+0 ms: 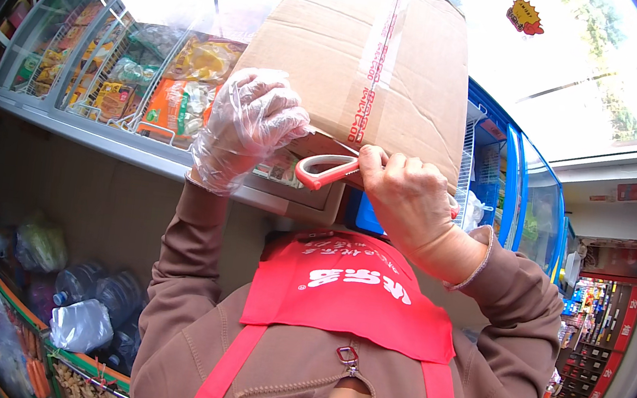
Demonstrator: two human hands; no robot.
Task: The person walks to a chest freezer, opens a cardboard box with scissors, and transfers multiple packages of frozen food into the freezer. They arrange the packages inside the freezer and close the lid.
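Note:
A large cardboard box (313, 49) lies before me, its top seam sealed with clear tape (374, 77) printed in red. My right hand (406, 192), bare, grips a pair of scissors (322, 169) with red and grey handles at the box's near edge, beside the tape end. One handle loop sticks out left of the fist; a bit of red shows on its right. Most of the blades are hidden. My left hand (250, 125) wears a clear plastic glove. Its fingers are curled against the box's near left corner, and whether they grip the cardboard is hidden.
A glass-topped chest freezer (181, 149) with packaged food stands under and left of the box. To the right is a blue-framed cooler (512, 175). Large plastic bottles (119, 294) and a crate edge (90, 361) lie low at left. Stocked shelves (586, 351) stand far right.

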